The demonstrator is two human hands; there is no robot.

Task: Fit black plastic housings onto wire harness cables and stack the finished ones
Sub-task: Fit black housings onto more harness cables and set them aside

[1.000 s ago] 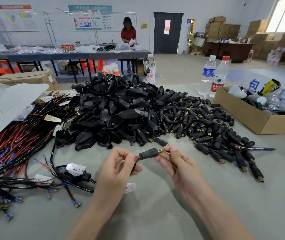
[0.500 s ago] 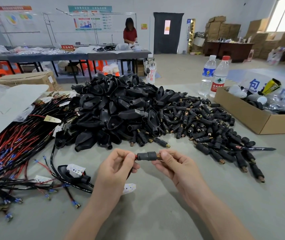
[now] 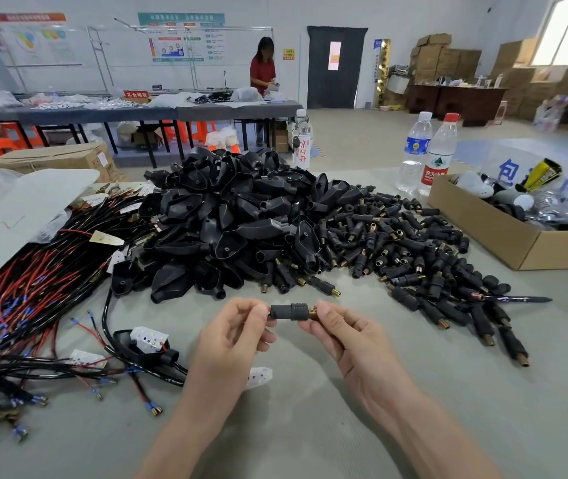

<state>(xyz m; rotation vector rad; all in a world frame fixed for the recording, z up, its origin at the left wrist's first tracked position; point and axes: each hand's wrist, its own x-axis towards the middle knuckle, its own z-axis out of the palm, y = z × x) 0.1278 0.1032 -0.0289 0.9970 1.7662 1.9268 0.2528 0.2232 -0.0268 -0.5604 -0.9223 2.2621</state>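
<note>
The left hand (image 3: 232,337) and right hand (image 3: 351,337) pinched opposite ends of one black housing (image 3: 289,311); heaped housings (image 3: 241,219) and wire harnesses (image 3: 34,288) suggested most work remained.

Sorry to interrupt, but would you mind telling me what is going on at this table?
A person holds one small black housing above the table, the left hand pinching one end and the right hand the brass-tipped end. A heap of housings lies behind, and wire harness cables lie to the left.
</note>
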